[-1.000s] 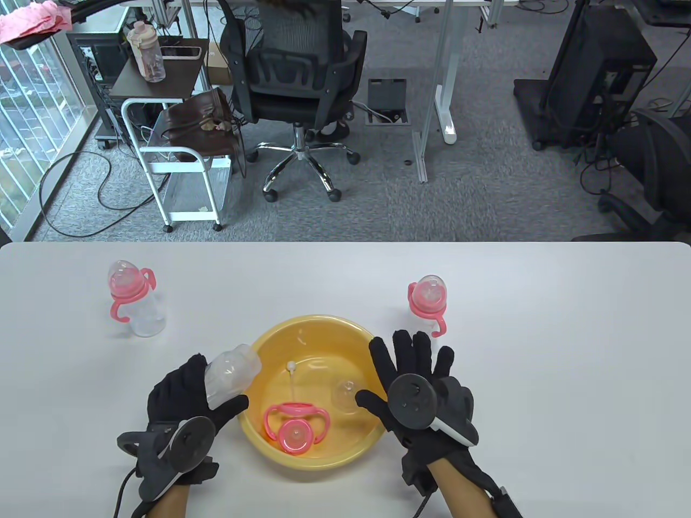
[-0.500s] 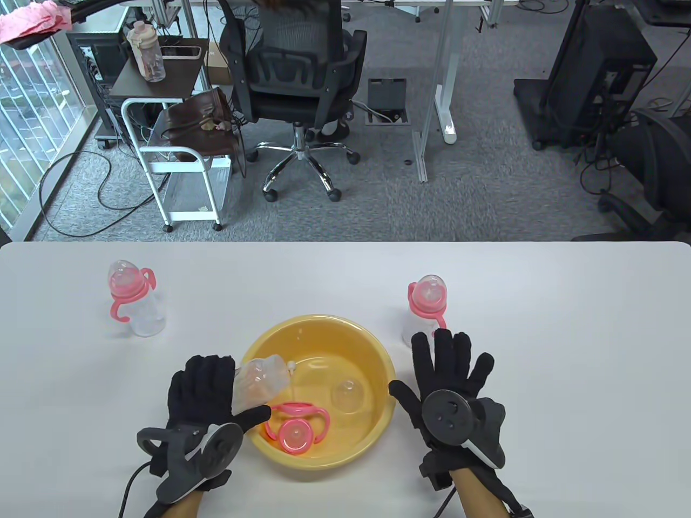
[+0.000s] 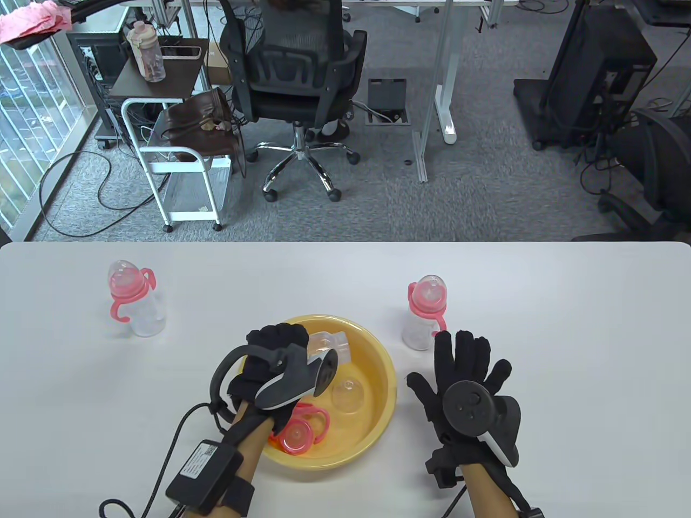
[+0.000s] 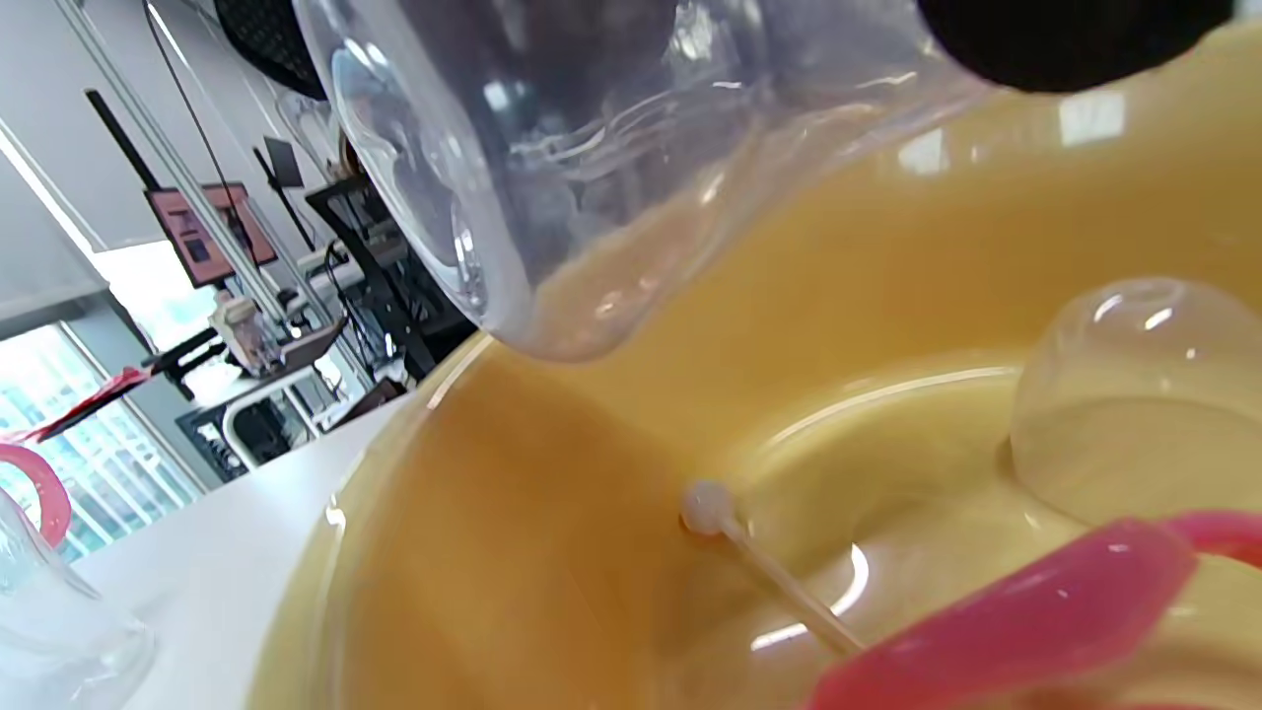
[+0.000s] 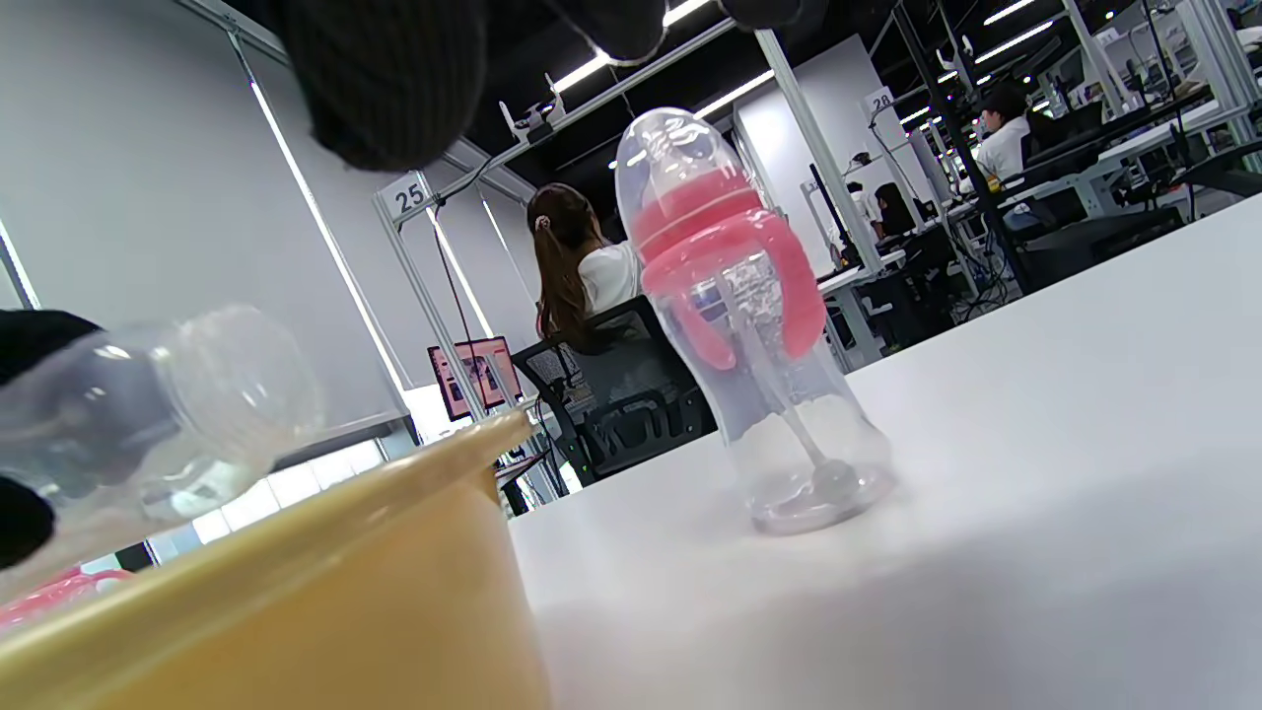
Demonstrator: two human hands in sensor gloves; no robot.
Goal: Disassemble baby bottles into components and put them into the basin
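My left hand (image 3: 275,345) grips a clear empty bottle body (image 3: 326,341) and holds it tilted over the yellow basin (image 3: 378,350). In the left wrist view the bottle body (image 4: 592,168) hangs just above the basin floor (image 4: 552,463). Inside the basin lie a clear dome cap (image 3: 347,394), a pink handled collar with its nipple (image 3: 302,429) and a thin white straw (image 4: 779,582). My right hand (image 3: 467,367) lies flat with spread fingers on the table right of the basin, holding nothing. An assembled bottle (image 3: 424,313) stands just beyond its fingertips.
A second assembled bottle with pink handles (image 3: 132,305) stands at the table's left. The right bottle (image 5: 749,325) appears upright in the right wrist view beside the basin rim (image 5: 296,532). Beyond the far table edge are an office chair (image 3: 294,81) and a white cart (image 3: 178,162).
My left hand has carried the bottle body from the basin's left rim to over its inside, turning the wrist over. My right hand has slid right, off the basin, onto the table.
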